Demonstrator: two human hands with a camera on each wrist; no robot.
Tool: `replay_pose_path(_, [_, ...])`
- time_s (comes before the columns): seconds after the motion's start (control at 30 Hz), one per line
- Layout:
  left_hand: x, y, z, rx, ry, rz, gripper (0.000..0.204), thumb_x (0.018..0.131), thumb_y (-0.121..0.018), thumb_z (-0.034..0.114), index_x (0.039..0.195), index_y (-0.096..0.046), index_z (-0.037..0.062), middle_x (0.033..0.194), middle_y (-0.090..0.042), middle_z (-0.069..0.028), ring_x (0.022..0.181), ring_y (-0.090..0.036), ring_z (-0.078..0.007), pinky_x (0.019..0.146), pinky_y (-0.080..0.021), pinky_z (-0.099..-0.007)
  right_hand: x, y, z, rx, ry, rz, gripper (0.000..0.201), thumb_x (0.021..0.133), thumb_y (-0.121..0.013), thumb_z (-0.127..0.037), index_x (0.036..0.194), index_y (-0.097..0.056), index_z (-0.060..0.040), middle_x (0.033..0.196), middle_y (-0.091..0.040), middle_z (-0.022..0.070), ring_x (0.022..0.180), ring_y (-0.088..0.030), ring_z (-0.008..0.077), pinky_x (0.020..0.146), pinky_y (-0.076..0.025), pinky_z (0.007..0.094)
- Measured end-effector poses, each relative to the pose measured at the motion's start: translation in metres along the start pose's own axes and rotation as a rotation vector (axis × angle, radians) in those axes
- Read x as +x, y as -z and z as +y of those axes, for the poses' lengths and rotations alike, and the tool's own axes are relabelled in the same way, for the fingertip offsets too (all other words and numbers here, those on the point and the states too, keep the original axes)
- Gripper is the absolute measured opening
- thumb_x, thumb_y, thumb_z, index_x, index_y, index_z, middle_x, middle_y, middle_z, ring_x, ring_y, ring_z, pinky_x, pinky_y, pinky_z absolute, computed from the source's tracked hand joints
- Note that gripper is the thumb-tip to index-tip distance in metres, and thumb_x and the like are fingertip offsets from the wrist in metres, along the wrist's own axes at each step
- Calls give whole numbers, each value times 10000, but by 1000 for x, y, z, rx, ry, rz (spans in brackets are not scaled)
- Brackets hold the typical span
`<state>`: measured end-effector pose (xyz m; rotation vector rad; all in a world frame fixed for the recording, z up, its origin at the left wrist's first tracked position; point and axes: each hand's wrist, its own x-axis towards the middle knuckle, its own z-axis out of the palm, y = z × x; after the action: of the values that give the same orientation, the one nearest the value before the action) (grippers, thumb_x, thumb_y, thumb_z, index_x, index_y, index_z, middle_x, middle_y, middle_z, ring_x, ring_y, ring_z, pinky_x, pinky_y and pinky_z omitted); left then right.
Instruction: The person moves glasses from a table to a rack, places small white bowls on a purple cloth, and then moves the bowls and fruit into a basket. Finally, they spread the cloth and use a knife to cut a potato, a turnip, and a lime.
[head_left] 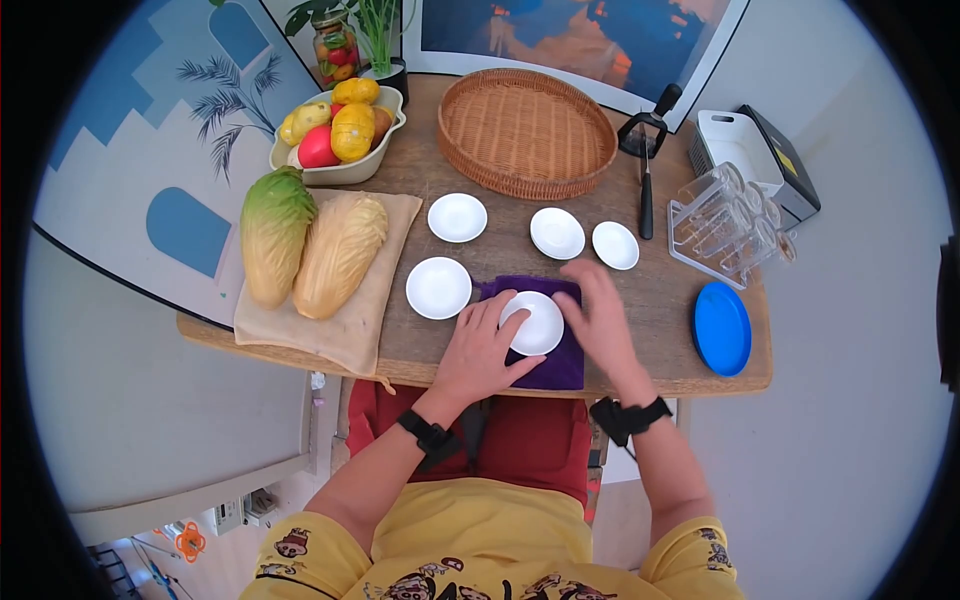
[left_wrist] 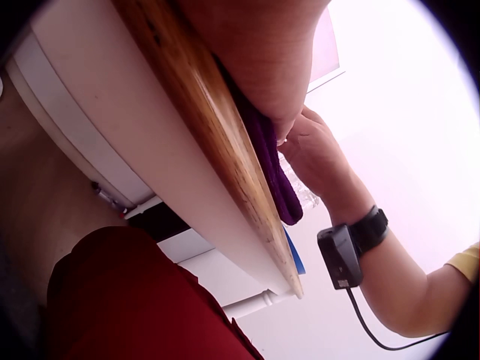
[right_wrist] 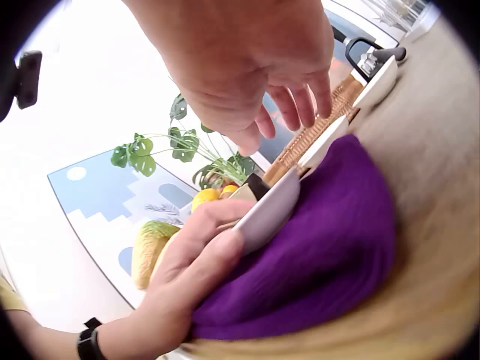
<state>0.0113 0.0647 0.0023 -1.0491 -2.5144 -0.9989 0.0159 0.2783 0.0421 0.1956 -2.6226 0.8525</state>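
A small white dish (head_left: 538,325) lies over a folded purple cloth (head_left: 560,374) at the table's near edge. My left hand (head_left: 478,348) grips the dish from its left side, thumb at the near rim and fingers over the far part. In the right wrist view that dish (right_wrist: 271,214) tilts, its underside towards the cloth (right_wrist: 315,247). Just right of the dish, my right hand (head_left: 600,322) hovers with loosely bent fingers and holds nothing. In the right wrist view its fingers (right_wrist: 304,105) hang above the dish and cloth. The left wrist view hides the dish behind the left hand.
More white dishes (head_left: 439,288) stand beyond and left of the cloth. Two cabbages (head_left: 340,255) lie on a beige cloth (head_left: 300,338) at left. Behind are a fruit bowl (head_left: 345,172) and wicker tray (head_left: 530,135); at right, a knife (head_left: 646,205), glass rack (head_left: 715,262) and blue plate (head_left: 722,330).
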Motion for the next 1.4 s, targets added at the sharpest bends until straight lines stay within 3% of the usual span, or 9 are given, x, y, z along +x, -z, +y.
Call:
replay_pose_path(0.13, [-1,-1,-1,0,8,-12,661,813,-790,391,1325,-543,53,1417,-485,-192,1273,-498,-368,1081,-381,-486,-31,-19,-19,163,-78,-134,419,899,-704,-131,1290,-590,-32,1360,-565,197,1257,-539,409,1055,-456,459])
replay_pose_path(0.47, [0,0,-2,15,-20,-40,659,844,-755,407,1359,-530,62,1491,-460,-158,1293,-488,-348,1091,-367,-479,-35,-30,-4,178,-55,-15,381,893,-676,-68,1266,-604,-37,1288,-615,187,1204,-585,385,1006,-488,435])
replay_pose_path(0.57, [1,0,-1,32,-29,-37,653,857,-743,420,1363,-533,64,1493,-462,-152,1295,-487,-347,1093,-366,-477,-16,-18,-5,280,-183,-20,356,901,-684,-83,1245,-609,-31,1267,-623,193,1197,-591,389,994,-489,444])
replay_pose_path(0.67, [0,-1,0,40,-28,-37,649,866,-735,433,1362,-539,63,1491,-466,-150,1294,-488,-350,1093,-368,-477,25,-5,13,160,-183,5,422,894,-719,-126,1282,-582,-29,1305,-606,202,1232,-567,400,1016,-475,454])
replay_pose_path(0.77, [0,-2,-2,37,-27,-28,648,869,-732,440,1359,-543,62,1486,-472,-149,1290,-490,-354,1091,-372,-480,63,-11,39,-62,-54,-46,619,848,-789,-220,1376,-525,-34,1400,-549,208,1305,-514,405,1070,-447,461])
replay_pose_path(0.83, [-1,-2,-1,23,-23,-25,649,869,-730,445,1353,-545,56,1479,-479,-149,1278,-497,-356,1089,-375,-483,80,-19,49,-179,-88,-212,828,778,-853,-296,1462,-458,-50,1489,-475,207,1366,-458,403,1116,-423,458])
replay_pose_path(0.93, [-1,-2,-1,33,-16,-28,648,872,-728,450,1349,-545,51,1478,-480,-146,1272,-499,-355,1087,-376,-482,96,-27,50,-268,-125,-307,918,730,-886,-320,1490,-441,-65,1522,-442,200,1388,-440,395,1131,-419,455])
replay_pose_path(1.13, [0,-1,-1,28,-17,-21,646,871,-729,452,1342,-546,50,1469,-484,-143,1267,-495,-351,1087,-373,-480,109,-27,38,-278,-207,-426,882,727,-883,-255,1481,-458,-87,1469,-497,189,1351,-487,389,1111,-444,448])
replay_pose_path(1.4, [0,-1,-1,17,-14,-14,639,865,-734,450,1328,-551,49,1462,-488,-143,1252,-501,-352,1086,-373,-482,99,-30,38,-210,-127,-349,843,706,-870,-183,1456,-492,-104,1454,-506,194,1324,-507,403,1104,-453,441])
